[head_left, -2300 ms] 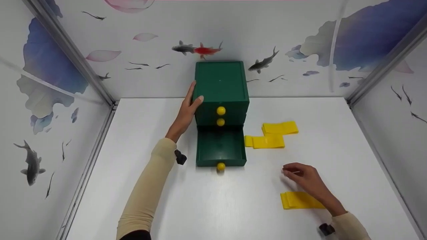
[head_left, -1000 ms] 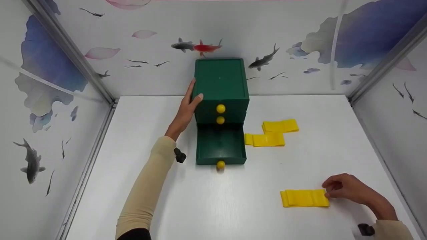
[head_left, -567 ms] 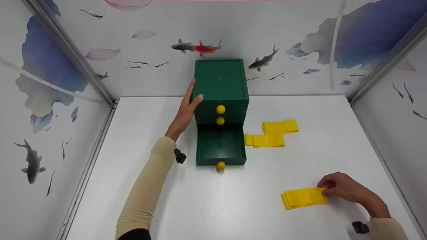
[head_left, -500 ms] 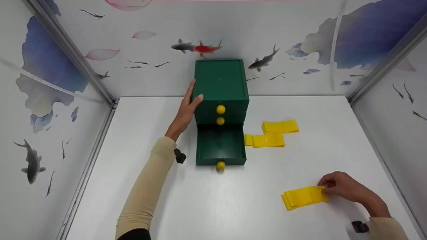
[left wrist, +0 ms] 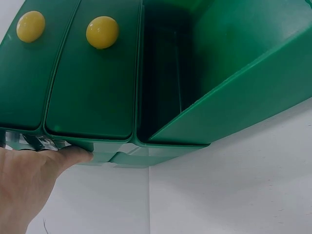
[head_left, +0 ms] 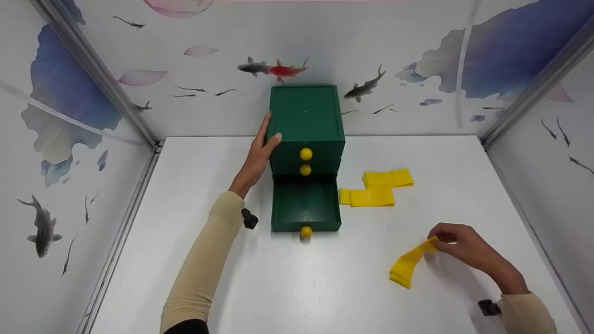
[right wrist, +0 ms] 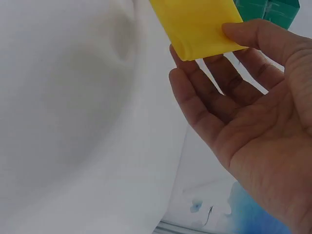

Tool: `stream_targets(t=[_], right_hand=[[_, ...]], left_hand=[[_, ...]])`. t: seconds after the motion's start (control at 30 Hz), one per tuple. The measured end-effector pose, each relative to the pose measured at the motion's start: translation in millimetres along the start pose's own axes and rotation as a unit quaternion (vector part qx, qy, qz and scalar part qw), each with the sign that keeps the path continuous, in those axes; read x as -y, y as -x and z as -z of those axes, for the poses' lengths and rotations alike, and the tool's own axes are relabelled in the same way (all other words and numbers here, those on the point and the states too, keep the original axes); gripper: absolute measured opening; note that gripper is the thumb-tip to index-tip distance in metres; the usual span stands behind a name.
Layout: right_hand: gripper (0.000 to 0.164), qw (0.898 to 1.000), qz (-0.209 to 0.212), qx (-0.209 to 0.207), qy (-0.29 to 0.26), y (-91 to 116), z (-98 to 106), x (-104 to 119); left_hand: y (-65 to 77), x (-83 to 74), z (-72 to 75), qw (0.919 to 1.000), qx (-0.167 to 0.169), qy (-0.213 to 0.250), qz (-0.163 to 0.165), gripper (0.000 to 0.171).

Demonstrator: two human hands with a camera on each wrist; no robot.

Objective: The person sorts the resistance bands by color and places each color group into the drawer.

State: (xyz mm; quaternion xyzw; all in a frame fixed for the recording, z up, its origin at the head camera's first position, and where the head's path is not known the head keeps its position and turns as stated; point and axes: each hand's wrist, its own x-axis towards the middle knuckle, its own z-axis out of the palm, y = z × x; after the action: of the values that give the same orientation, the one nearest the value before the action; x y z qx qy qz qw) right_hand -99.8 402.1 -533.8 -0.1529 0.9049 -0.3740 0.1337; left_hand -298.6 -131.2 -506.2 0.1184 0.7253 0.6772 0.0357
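A green drawer cabinet [head_left: 306,113] with yellow knobs stands against the back wall. Its bottom drawer [head_left: 306,204] is pulled out and its inside is bare; the two drawers above are closed. My left hand [head_left: 254,160] rests against the cabinet's left side with fairly straight fingers, the thumb at the front top edge; in the left wrist view its thumb [left wrist: 75,155] touches the side wall. At the right, my right hand [head_left: 468,246] pinches one end of a folded yellow strip [head_left: 408,264] of thin, flexible material. The strip's other end hangs down toward the table.
Two more folded yellow strips, one farther back [head_left: 390,177] and one nearer [head_left: 371,197], lie overlapping on the white table [head_left: 260,287], right of the open drawer. Printed walls with metal corner rails [head_left: 100,76] enclose the table at the back and sides.
My right hand moved right to the front strip, pinched its right end and lifted it up and slightly left, so the strip now droops. My left hand stayed on the cabinet.
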Motion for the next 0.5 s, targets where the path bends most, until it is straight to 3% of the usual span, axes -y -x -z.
stream_targets(t=[0.13,0.5], right_hand=[[0.016,0.999,0.040,-0.034,-0.006,-8,-2,12],[0.022,0.990,0.095,-0.105,0.005,-35,0,40]], left_hand=[[0.4,-1.0,0.6,1.0000,0.002,0.008,-0.002,0.075],[-0.3,-0.1,0.3,1.0000,0.003,0.007,-0.004,0.077]])
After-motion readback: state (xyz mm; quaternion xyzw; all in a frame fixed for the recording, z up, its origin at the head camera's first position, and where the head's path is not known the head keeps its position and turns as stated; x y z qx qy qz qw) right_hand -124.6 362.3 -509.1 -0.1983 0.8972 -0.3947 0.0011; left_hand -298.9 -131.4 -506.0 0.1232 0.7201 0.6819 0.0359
